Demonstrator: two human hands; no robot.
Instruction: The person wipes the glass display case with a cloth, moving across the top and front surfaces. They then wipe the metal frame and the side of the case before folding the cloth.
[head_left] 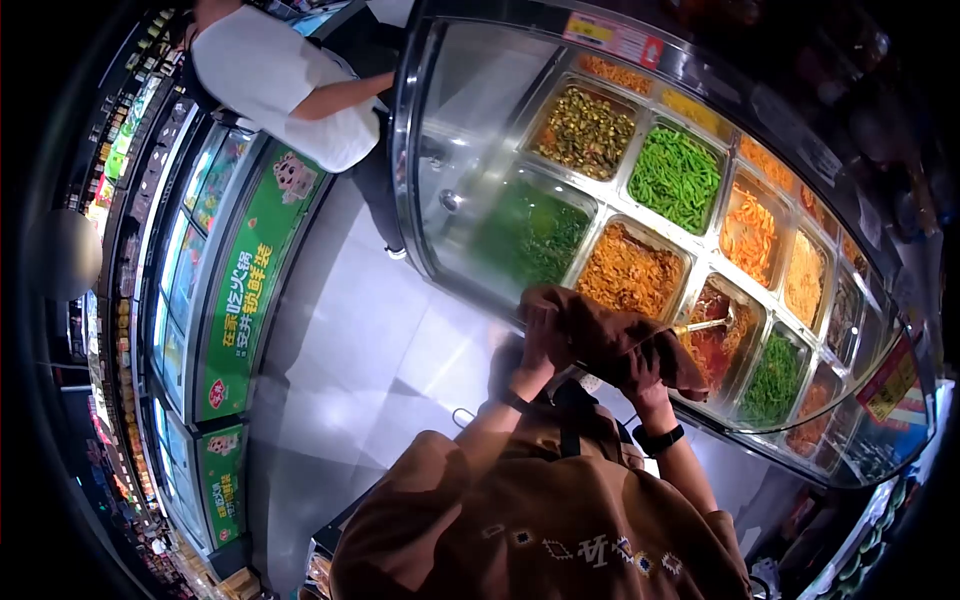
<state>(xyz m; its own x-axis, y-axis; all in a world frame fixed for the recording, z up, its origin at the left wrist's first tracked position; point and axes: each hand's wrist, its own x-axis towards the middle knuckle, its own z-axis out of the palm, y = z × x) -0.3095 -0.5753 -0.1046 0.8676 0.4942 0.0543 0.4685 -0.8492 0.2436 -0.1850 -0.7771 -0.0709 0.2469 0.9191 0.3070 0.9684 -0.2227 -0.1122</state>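
At frame centre, the left hand (545,340) and right hand (645,372) both clench a brown cloth (600,335) over the deli counter (408,160). Its loose corner might dip into the red pickles (720,350) or snag the ladle (705,325).

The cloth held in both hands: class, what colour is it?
The cloth is plain brown, best seen in the head view.

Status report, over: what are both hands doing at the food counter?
Left hand, right hand both gripping brown cloth. Cloth bunched over food counter glass. Ladle handle just beyond cloth, in a tray.
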